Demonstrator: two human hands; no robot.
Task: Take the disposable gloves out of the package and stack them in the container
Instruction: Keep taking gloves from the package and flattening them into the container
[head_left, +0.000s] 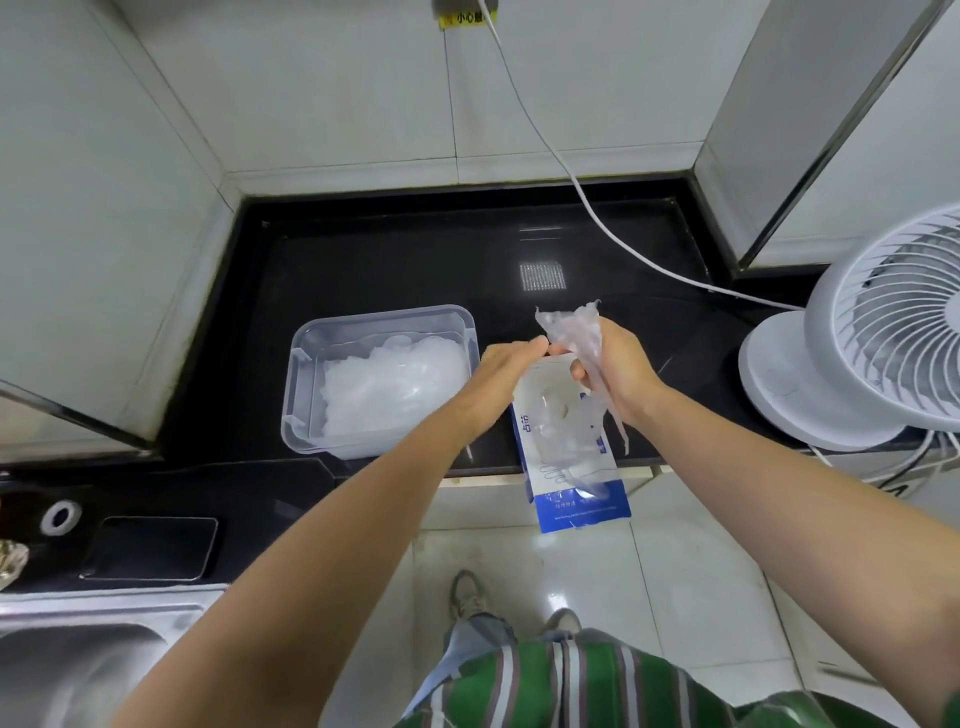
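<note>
A clear plastic container (304, 364) stands on the black counter and holds a pile of crumpled clear gloves (389, 384). To its right hangs a blue and white glove package (576, 499), its lower end past the counter's front edge. My left hand (506, 374) holds the package at its top edge. My right hand (615, 364) grips a thin clear glove (579, 327) that sticks up above the fist and trails down over the package.
A white table fan (872, 332) stands at the right with a white cable (587, 202) running up the tiled wall. A dark phone (150, 548) lies at the front left beside a steel sink (78, 665). Tiled floor lies below.
</note>
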